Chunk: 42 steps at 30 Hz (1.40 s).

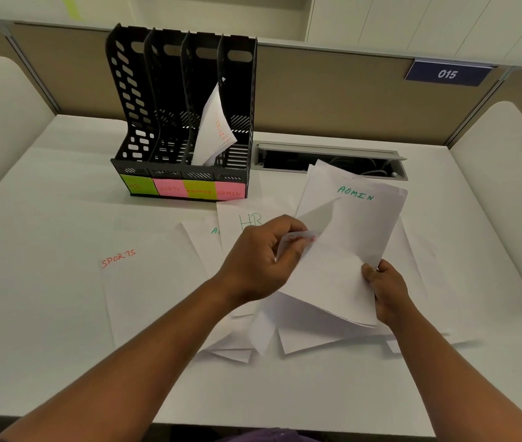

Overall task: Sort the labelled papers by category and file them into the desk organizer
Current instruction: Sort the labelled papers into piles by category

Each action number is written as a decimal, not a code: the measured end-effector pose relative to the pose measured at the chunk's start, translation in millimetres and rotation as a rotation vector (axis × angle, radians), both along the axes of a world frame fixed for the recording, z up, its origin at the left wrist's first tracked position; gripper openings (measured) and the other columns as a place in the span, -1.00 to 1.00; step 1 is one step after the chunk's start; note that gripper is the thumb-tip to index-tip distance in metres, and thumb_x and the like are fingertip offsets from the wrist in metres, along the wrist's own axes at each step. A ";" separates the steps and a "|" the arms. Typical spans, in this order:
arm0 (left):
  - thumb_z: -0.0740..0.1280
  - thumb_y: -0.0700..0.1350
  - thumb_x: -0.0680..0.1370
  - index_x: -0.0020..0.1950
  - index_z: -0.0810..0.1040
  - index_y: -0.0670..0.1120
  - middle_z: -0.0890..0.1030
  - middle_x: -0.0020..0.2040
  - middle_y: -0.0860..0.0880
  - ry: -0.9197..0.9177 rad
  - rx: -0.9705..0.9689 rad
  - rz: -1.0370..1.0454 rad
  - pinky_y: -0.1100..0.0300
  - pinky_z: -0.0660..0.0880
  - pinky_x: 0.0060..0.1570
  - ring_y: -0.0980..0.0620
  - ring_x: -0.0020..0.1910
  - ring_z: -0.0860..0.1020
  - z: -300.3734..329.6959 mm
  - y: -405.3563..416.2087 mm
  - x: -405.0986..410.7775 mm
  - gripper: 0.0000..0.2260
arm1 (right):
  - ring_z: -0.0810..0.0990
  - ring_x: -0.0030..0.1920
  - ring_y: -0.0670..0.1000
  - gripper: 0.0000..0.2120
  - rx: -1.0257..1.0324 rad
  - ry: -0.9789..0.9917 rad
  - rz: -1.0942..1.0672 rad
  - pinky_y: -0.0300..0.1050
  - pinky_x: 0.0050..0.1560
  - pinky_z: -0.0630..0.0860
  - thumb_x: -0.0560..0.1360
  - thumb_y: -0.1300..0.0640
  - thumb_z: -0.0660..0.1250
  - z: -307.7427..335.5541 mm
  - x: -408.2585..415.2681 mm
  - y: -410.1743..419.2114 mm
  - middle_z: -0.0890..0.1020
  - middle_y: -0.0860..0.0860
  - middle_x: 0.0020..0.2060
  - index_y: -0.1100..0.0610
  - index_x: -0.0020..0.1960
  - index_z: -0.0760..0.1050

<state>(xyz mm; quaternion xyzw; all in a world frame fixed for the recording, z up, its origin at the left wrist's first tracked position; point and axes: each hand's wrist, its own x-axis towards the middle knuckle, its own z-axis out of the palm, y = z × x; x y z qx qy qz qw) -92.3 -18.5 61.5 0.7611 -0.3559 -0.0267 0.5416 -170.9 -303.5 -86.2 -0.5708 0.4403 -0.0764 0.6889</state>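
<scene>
While sorting, treat each sheet as light, limp and slippery against its neighbours. Left hand (259,260): pinches an upturned corner of the paper stack (333,275). Right hand (387,291): clamps the stack's edge at 3 o'clock. Stack position: on the desk (62,362), at 5 o'clock from the organizer (183,122). Recommended hold: one corner only, avoiding creases.

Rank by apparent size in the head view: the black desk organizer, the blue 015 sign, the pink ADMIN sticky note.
1. black desk organizer, by far the largest.
2. blue 015 sign.
3. pink ADMIN sticky note, smallest, though it sits nearer the camera than the sign, so true sizes stay unsure.
</scene>
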 end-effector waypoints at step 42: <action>0.34 -0.24 0.59 0.40 0.48 -0.18 0.48 0.34 -0.24 0.298 0.586 0.709 -0.06 0.44 0.21 -0.28 0.30 0.45 -139.4 44.1 134.3 -0.63 | 0.68 -0.12 0.08 -0.84 -0.111 0.003 0.184 -0.03 -0.13 0.61 0.63 0.25 0.31 20.0 32.4 24.8 0.72 0.02 -0.04 0.04 0.09 0.61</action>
